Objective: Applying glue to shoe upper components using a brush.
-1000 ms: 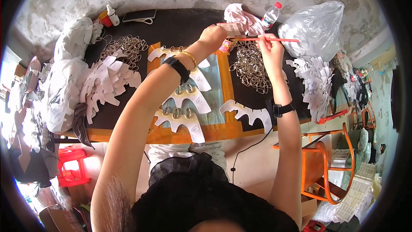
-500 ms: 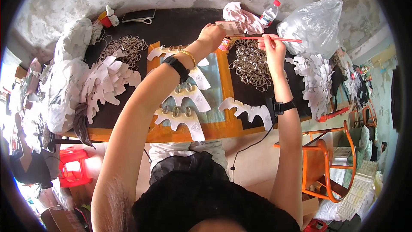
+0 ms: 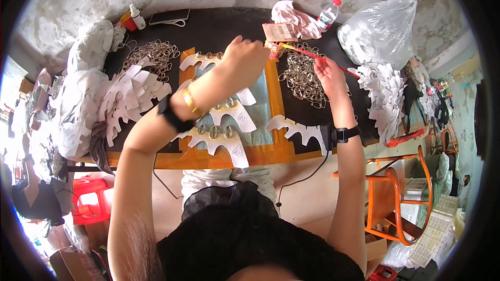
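Note:
My right hand (image 3: 330, 75) pinches a thin red stick (image 3: 307, 53) with a yellowish far end, its fingers partly curled. That end meets a small red and yellow tin (image 3: 273, 50) beside the pile of metal rings (image 3: 303, 78). Smeared by motion, my left hand (image 3: 245, 60) hovers above the taped work mat, close to the tin; its fingers look bent, but whether they hold anything is hidden. Below it on the mat lie white scalloped pieces (image 3: 229, 145) with metal rings standing along their yellowish edge. One more white scalloped piece (image 3: 296, 129) rests between the mat and my right wrist.
A stack of white pieces (image 3: 133, 93) and another ring pile (image 3: 156, 54) lie left. At the back are a phone (image 3: 170, 16), a card (image 3: 280, 32), a pink cloth (image 3: 294, 20) and a bottle (image 3: 328, 15). A plastic bag (image 3: 377, 31) and more white pieces (image 3: 384, 99) stand right.
My left hand has drawn back from the card and tin toward me, its elbow bending outward. The red stick has tilted, its right end lower, as my right hand dropped slightly.

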Demonstrator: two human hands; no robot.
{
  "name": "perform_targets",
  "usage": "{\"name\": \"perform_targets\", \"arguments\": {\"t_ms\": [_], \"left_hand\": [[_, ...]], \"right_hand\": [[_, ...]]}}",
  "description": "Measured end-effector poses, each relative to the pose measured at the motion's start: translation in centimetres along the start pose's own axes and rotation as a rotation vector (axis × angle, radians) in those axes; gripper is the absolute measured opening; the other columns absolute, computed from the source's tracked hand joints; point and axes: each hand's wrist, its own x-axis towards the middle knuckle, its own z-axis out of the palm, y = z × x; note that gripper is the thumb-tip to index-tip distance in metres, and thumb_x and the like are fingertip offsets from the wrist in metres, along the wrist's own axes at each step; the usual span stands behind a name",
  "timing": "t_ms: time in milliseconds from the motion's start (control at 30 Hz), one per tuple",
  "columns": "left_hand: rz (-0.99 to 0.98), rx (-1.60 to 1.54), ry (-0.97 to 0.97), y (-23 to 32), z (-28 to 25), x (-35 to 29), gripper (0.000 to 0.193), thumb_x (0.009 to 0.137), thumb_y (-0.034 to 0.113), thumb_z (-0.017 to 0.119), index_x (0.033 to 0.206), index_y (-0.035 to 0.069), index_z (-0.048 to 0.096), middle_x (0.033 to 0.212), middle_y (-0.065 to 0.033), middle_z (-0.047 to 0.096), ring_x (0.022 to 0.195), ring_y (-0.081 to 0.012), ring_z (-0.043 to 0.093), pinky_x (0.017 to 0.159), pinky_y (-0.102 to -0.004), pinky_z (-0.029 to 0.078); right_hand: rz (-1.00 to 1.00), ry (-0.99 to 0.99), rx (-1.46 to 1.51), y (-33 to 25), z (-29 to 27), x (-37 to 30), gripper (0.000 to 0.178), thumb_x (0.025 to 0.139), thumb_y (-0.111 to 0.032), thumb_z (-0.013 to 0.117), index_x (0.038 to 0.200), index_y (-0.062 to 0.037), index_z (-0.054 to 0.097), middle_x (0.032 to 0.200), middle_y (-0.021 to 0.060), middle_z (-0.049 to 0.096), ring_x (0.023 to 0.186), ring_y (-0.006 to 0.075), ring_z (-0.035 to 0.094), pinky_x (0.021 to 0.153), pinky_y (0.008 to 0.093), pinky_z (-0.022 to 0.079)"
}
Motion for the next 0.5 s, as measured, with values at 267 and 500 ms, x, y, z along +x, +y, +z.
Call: {"name": "perform_targets", "arguments": {"t_ms": [267, 500], "left_hand": [[0.149, -0.163, -0.001, 4.0, -5.1, -12.4, 0.036, 0.075, 0.006, 0.059, 0.112, 0.003, 0.058, 0.087, -0.0081, 0.060, 0.080, -0.0238, 0.061, 0.082, -0.0344, 0.047], [0.027, -0.345, -0.198, 4.8, -4.5, -16.7, 0.033, 0.084, 0.019, 0.059, 0.115, 0.006, 0.056, 0.098, -0.0055, 0.062, 0.091, -0.0219, 0.060, 0.083, -0.0332, 0.046]], "right_hand": [[0.211, 0.017, 0.299, 1.5, -1.2, -0.6, 0.016, 0.083, -0.004, 0.053, 0.096, 0.0054, 0.053, 0.097, 0.0189, 0.057, 0.092, 0.0249, 0.060, 0.086, 0.0350, 0.051], [0.275, 0.024, 0.410, 1.7, -1.5, -1.4, 0.018, 0.081, -0.001, 0.054, 0.098, 0.0063, 0.052, 0.097, 0.0205, 0.055, 0.090, 0.0262, 0.060, 0.086, 0.0362, 0.053]]}}
